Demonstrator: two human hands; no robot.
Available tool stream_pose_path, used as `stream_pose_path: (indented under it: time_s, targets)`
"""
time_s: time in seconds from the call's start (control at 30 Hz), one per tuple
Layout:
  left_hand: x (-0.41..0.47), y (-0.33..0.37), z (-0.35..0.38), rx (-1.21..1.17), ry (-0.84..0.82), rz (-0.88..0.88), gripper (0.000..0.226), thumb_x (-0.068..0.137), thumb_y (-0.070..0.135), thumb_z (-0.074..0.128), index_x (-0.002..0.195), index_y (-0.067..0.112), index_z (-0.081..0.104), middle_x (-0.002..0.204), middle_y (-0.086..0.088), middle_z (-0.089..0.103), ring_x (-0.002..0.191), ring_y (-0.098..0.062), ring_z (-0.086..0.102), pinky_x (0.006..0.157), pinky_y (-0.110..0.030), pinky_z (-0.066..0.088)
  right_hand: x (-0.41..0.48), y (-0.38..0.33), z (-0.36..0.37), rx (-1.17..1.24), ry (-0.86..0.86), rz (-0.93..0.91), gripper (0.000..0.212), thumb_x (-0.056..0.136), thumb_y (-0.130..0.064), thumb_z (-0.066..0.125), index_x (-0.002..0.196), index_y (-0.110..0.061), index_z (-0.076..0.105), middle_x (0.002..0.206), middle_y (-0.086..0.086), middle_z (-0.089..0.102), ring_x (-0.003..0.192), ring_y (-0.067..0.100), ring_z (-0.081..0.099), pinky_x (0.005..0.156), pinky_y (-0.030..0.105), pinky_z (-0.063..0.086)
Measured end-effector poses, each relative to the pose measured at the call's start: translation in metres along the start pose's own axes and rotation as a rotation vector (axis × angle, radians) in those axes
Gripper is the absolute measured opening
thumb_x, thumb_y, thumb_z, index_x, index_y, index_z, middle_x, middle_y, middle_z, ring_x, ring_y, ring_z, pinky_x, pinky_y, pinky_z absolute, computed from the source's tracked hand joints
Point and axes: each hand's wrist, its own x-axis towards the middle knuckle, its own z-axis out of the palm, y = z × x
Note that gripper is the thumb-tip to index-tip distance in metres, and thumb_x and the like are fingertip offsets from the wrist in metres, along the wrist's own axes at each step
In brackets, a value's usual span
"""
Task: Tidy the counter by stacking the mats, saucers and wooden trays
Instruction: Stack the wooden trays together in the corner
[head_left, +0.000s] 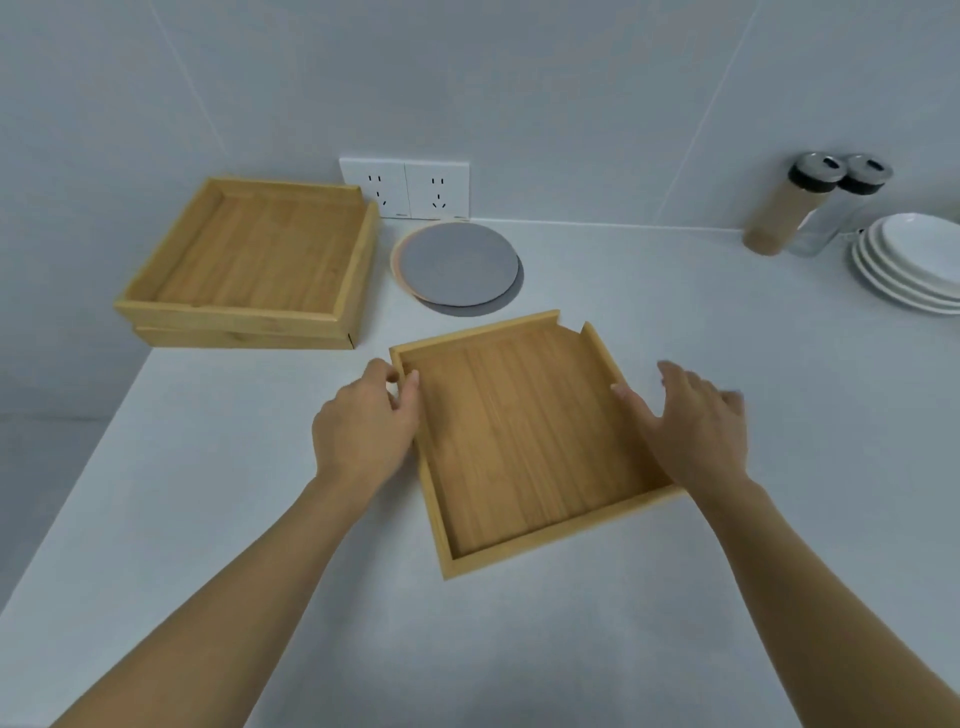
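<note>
A square wooden tray (519, 441) lies turned at an angle on the white counter in the middle. My left hand (366, 426) grips its left rim near the far corner, thumb inside the wall. My right hand (691, 426) rests on the tray's right rim with fingers spread; whether it grips is unclear. At the back left two more wooden trays (254, 254) sit stacked, slightly offset. Between the stack and the loose tray lies a pile of round mats (460, 267), grey on top with a pink edge showing. White saucers (904, 270) are stacked at the far right.
Two lidded jars (789, 208) stand by the back wall next to the saucers. A double wall socket (405, 188) sits behind the mats. The counter's left edge (78, 493) runs diagonally beside my left arm.
</note>
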Motion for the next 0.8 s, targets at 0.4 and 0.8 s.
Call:
stream_pose_path:
  time_s: [0.4,0.8]
  targets:
    - [-0.022,0.005,0.007,0.026,-0.341,-0.037,0.015,0.091,0.019,0.046,0.097,0.007,0.04,0.065,-0.002,0.049,0.056,-0.017,0.049,0.05,-0.031,0.04,-0.007,0.008,0.017,0.094,-0.203,-0.041,0.032,0.092,-0.021,0.048,0.065,-0.011,0.033,0.059,-0.002,0.035,0.055,0.022,0.041,0.053,0.03,0.032]
    - [0.026,0.003,-0.037,-0.144,-0.044,0.085,0.01,0.085,0.015,0.049,0.076,0.01,0.047,0.054,-0.004,0.043,0.049,-0.02,0.042,0.046,-0.03,0.031,0.011,-0.032,-0.038,0.199,0.013,-0.061,0.031,0.089,-0.016,0.051,0.064,-0.005,0.037,0.058,0.005,0.038,0.054,0.024,0.036,0.053,0.033,0.028]
